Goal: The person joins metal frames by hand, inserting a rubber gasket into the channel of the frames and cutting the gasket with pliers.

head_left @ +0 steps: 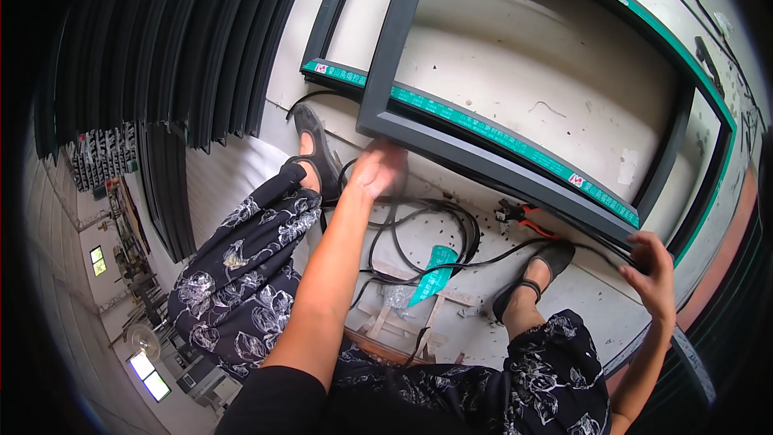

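Note:
A dark grey window frame (483,155) lies tilted on top of another frame with green protective film (515,145). Below its near left corner is my left hand (378,167), its fingers blurred by motion and partly under the frame's edge; what they hold does not show. At the near right corner, my right hand (654,278) is curled, thumb and fingers closing about a thin black rubber strip (515,251) that runs along the frame's near side. Loose coils of the strip (463,234) lie on the floor between my feet.
Red-handled pliers (535,223) lie on the pale surface beside my right shoe (535,274). A torn piece of green film (435,274) rests near the coils. Long dark profiles (161,40) are stacked at the left. My left shoe (316,145) is near the frame.

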`<action>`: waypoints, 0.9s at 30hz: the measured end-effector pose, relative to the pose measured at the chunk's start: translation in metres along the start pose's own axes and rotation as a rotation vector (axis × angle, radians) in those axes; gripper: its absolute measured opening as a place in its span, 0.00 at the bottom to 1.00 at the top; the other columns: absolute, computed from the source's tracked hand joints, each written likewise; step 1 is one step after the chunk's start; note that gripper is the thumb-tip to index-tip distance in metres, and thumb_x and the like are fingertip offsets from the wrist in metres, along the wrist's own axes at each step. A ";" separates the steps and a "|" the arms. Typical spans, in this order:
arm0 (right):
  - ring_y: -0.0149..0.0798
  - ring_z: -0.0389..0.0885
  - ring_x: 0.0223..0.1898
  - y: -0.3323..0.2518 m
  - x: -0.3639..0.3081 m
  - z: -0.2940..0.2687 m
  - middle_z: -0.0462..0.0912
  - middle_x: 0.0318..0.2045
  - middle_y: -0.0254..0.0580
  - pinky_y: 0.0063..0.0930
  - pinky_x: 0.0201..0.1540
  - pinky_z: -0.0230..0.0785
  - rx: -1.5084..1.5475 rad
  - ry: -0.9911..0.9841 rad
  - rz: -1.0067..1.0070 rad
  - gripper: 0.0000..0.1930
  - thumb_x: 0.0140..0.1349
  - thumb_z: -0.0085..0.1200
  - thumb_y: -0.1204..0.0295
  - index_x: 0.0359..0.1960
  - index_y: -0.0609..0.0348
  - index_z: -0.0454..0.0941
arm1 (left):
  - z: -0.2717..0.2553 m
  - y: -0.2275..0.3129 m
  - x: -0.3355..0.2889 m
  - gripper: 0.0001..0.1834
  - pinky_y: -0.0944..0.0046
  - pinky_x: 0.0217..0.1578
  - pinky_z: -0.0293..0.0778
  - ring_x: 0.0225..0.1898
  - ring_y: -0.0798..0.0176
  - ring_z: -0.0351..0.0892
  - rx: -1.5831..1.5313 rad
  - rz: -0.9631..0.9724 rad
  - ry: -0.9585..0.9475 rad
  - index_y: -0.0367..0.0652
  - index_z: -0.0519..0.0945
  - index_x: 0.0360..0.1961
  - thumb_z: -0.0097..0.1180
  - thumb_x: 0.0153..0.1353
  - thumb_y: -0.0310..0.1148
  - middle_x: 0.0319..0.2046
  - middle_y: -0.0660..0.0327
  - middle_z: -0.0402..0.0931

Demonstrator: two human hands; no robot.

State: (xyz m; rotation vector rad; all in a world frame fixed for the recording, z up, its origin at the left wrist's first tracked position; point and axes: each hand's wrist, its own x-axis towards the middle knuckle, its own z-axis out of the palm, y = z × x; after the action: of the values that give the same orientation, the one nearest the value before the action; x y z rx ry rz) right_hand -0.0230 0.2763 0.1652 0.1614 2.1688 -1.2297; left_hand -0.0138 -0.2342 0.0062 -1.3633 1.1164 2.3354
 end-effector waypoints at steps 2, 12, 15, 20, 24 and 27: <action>0.23 0.64 0.25 0.020 -0.017 -0.013 0.68 0.25 0.27 0.15 0.28 0.58 0.281 0.066 -0.028 0.16 0.45 0.64 0.76 0.37 0.60 0.73 | 0.006 -0.006 0.004 0.11 0.53 0.51 0.71 0.47 0.56 0.74 -0.004 0.023 0.038 0.46 0.72 0.45 0.46 0.62 0.24 0.43 0.58 0.74; 0.35 0.71 0.23 0.087 -0.006 0.019 0.73 0.22 0.42 0.24 0.30 0.64 -0.351 0.370 -0.157 0.03 0.56 0.55 0.78 0.32 0.64 0.76 | 0.023 -0.005 -0.007 0.12 0.51 0.53 0.70 0.48 0.54 0.74 0.022 0.074 0.116 0.42 0.71 0.46 0.42 0.62 0.21 0.44 0.55 0.74; 0.31 0.68 0.19 0.081 -0.012 0.010 0.71 0.19 0.39 0.23 0.25 0.62 -0.269 0.206 0.019 0.03 0.57 0.54 0.77 0.31 0.64 0.75 | 0.009 -0.005 -0.003 0.13 0.51 0.55 0.68 0.51 0.52 0.72 0.043 0.040 0.053 0.41 0.71 0.48 0.45 0.62 0.22 0.47 0.53 0.73; 0.22 0.62 0.19 0.087 -0.021 -0.009 0.66 0.17 0.28 0.18 0.22 0.55 0.233 -0.045 0.211 0.07 0.62 0.52 0.74 0.29 0.66 0.74 | 0.020 -0.009 -0.004 0.15 0.50 0.54 0.70 0.49 0.50 0.73 0.106 0.139 0.177 0.40 0.69 0.48 0.41 0.60 0.18 0.47 0.53 0.73; 0.22 0.62 0.19 0.085 -0.013 -0.002 0.66 0.17 0.28 0.18 0.22 0.55 0.143 0.022 0.150 0.08 0.62 0.52 0.73 0.29 0.66 0.74 | 0.018 -0.009 0.000 0.15 0.48 0.53 0.71 0.48 0.50 0.75 0.201 0.147 0.247 0.39 0.70 0.47 0.40 0.60 0.17 0.46 0.52 0.73; 0.23 0.62 0.20 0.095 -0.011 0.005 0.67 0.18 0.30 0.18 0.23 0.57 0.055 0.121 0.092 0.06 0.61 0.52 0.74 0.30 0.66 0.74 | 0.019 -0.015 -0.011 0.13 0.46 0.52 0.72 0.47 0.50 0.75 0.101 0.035 0.057 0.39 0.70 0.44 0.40 0.59 0.17 0.43 0.50 0.74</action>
State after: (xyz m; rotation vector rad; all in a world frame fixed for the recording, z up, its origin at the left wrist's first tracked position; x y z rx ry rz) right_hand 0.0254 0.3271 0.1002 0.3631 2.2043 -1.2563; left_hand -0.0125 -0.2086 0.0126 -1.3935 1.2665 2.2431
